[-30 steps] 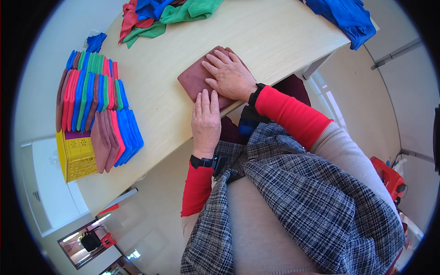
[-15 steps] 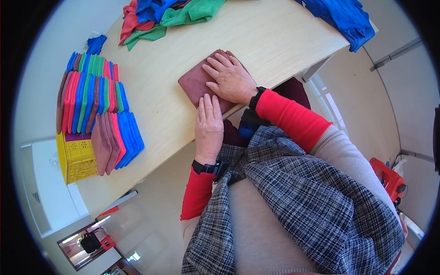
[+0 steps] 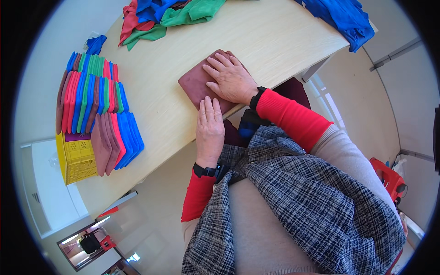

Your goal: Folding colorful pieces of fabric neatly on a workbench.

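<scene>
A brown folded cloth point(image 3: 195, 85) lies flat at the table's near edge, its corners squared into a compact packet. My right hand point(image 3: 231, 80) rests on top of it, palm down with the fingers spread. Along the packet's near left edge, my left hand point(image 3: 211, 130) lays its outstretched fingertips on the fabric, while its palm hangs off the table side. Neither hand grips anything. The underside of the packet and part of its right side are hidden beneath my right hand.
On the left, a yellow basket point(image 3: 80, 158) is packed with upright rows of folded cloths point(image 3: 91, 98) in red, blue, green and brown. Loose red, blue and green cloths point(image 3: 190, 13) lie at the table's far side. A blue cloth heap point(image 3: 341, 20) overhangs the right corner.
My left hand has shifted very slightly toward the right and back toward me. My right hand and the brown cloth stay in place.
</scene>
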`<state>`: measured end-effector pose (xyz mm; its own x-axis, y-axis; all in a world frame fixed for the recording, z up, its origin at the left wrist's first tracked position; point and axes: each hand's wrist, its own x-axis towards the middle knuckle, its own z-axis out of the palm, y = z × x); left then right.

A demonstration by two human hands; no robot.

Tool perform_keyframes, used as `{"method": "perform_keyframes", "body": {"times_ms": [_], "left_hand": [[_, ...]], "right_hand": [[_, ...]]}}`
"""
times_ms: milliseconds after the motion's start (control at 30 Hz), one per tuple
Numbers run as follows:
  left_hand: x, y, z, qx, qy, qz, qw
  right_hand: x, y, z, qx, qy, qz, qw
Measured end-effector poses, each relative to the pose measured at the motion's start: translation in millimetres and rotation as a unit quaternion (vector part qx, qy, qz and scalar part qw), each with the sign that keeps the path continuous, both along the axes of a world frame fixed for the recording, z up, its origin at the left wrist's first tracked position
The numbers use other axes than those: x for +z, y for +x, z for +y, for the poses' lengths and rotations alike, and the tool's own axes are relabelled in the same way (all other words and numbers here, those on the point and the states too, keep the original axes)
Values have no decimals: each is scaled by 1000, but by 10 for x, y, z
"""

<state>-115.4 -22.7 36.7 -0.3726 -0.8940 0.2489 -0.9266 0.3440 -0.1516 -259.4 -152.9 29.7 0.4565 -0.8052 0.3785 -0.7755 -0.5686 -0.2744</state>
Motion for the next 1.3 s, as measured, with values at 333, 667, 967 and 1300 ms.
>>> {"method": "perform_keyframes", "body": {"times_ms": [333, 667, 967, 1300], "left_hand": [[133, 411, 58, 18, 24, 208, 978], [-52, 121, -487, 48, -5, 179, 983], [-148, 137, -495, 67, 33, 156, 985], [-141, 150, -478, 72, 21, 156, 985]], "right_hand": [[-19, -10, -24, -1, -12, 3, 1000], [7, 19, 2, 0, -10, 16, 1000], [-29, -70, -58, 11, -5, 4, 1000], [-9, -326, -151, -62, -1, 37, 997]]}}
